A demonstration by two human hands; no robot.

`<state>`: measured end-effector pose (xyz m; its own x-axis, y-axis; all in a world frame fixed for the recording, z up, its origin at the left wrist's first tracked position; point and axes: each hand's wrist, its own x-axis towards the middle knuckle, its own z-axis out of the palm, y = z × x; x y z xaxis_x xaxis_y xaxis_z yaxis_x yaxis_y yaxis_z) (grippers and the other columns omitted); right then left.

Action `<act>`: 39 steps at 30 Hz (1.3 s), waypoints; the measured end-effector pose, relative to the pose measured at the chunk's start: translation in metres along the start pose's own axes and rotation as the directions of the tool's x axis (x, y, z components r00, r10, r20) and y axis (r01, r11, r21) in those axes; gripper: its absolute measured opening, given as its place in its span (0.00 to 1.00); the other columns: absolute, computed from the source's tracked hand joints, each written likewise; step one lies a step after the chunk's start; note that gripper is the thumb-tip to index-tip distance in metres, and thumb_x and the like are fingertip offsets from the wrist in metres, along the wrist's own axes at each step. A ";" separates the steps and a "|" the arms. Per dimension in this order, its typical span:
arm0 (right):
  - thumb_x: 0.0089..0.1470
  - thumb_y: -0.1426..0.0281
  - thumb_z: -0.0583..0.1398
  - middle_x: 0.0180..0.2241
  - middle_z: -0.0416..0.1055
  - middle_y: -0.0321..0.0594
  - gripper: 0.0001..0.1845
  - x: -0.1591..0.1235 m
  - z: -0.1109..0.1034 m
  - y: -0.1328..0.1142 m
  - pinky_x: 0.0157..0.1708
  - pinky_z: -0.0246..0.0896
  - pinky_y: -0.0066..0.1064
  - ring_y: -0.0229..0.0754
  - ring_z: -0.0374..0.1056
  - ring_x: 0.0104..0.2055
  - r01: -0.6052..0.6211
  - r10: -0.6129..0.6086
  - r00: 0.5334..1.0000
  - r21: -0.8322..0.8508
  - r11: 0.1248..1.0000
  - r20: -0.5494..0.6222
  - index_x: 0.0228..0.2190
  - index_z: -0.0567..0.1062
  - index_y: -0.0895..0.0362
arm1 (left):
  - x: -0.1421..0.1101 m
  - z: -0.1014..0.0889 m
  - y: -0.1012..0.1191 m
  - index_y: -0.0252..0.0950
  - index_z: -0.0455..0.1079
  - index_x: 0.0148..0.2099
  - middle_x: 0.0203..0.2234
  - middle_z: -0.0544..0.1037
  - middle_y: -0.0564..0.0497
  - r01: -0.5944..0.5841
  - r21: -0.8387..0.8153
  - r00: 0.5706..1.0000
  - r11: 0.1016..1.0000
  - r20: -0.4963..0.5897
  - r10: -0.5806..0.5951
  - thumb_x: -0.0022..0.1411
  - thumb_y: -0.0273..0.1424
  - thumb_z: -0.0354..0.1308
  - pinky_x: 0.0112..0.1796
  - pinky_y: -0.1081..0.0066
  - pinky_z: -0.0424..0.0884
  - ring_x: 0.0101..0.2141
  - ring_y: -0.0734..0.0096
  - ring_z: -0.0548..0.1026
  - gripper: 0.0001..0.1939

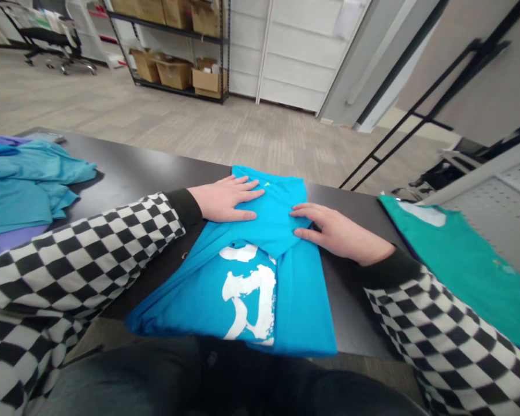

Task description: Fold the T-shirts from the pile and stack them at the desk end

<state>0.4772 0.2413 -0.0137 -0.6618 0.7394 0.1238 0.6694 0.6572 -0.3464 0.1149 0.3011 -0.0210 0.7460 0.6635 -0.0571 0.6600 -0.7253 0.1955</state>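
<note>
While the left grip [227, 201] and right grip [340, 232] press open and flat, a bright blue cotton T-shirt [297, 306] lies on the black counter [355, 306], far end folded over, printed near half unfolded.

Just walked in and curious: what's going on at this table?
A person in black-and-white checkered sleeves has both bare hands on a bright blue T-shirt with a white print, folded over on a black table. Their left hand and right hand press the folded layer. A heap of light blue shirts lies leftward, a teal shirt rightward.
</note>
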 end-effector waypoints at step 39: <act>0.75 0.61 0.64 0.32 0.80 0.41 0.12 0.005 0.089 -0.297 0.30 0.45 0.36 0.47 0.73 0.32 -0.346 0.345 0.938 -0.061 0.936 -0.032 0.37 0.75 0.51 | 0.012 0.020 0.018 0.36 0.77 0.73 0.74 0.74 0.41 -0.176 -0.086 0.957 0.981 -0.249 0.150 0.77 0.43 0.57 0.76 0.60 0.59 0.74 0.53 0.71 0.29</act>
<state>0.2449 0.0362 0.0071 -0.3789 0.9251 0.0265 0.8766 0.3679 -0.3103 0.1381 0.2924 -0.0381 0.7909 0.5718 0.2180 0.5084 -0.8122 0.2860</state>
